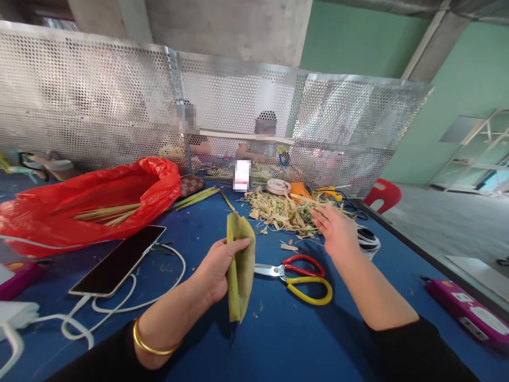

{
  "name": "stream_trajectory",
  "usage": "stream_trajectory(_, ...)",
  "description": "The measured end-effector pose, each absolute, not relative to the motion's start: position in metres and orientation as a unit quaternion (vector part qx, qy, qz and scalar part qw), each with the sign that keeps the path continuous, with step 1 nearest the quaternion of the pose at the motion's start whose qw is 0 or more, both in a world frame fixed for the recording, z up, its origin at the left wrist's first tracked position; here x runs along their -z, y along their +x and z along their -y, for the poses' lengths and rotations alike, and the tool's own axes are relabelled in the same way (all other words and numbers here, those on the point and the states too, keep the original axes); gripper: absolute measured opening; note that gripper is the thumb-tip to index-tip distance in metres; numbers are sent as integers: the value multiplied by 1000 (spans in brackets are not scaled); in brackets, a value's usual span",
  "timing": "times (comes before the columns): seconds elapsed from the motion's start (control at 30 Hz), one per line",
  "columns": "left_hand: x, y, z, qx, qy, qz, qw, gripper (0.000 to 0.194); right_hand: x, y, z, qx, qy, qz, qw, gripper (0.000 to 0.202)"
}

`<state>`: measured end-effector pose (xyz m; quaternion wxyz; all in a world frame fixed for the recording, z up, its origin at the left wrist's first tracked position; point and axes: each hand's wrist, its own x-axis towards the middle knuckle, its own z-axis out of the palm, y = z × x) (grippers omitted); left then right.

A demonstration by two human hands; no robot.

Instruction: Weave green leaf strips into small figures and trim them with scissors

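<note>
In my left hand [220,268] is a folded yellow-green leaf [242,270], pinched between thumb and fingers and held upright above the blue table. My right hand [336,225] reaches over the right side of a pile of dry leaf scraps [284,212]. Its fingers are stretched out, and I see nothing held in them. Scissors [296,276] with one red and one yellow handle lie between my hands, blades toward the leaf. The leaf partly covers the blade tips.
A red plastic bag [95,204] with long strips inside lies left, near a phone [119,260] with a white cable. Behind the scraps are a tape roll [278,187] and an orange object [301,191]. A purple pouch-like item [467,310] lies right. A perforated metal screen [238,90] stands behind.
</note>
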<state>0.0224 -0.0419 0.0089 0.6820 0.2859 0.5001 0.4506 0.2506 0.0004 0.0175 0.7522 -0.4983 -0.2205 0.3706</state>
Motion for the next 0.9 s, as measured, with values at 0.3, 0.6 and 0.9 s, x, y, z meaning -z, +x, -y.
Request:
stream_trajectory(0.3, -10, 23, 38, -578, 251, -471, 617, 25, 6, 160, 65, -479, -462, 667, 336, 18)
stream_trajectory(0.6, -4, 24, 44, -431, 418, -459, 655, 35, 0, 166, 59, -344, -557, 637, 408, 30)
stream_trajectory(0.9, -5, 23, 43, -467, 397, -462, 641, 35, -1, 171, 52, -554, -494, 512, 431, 26)
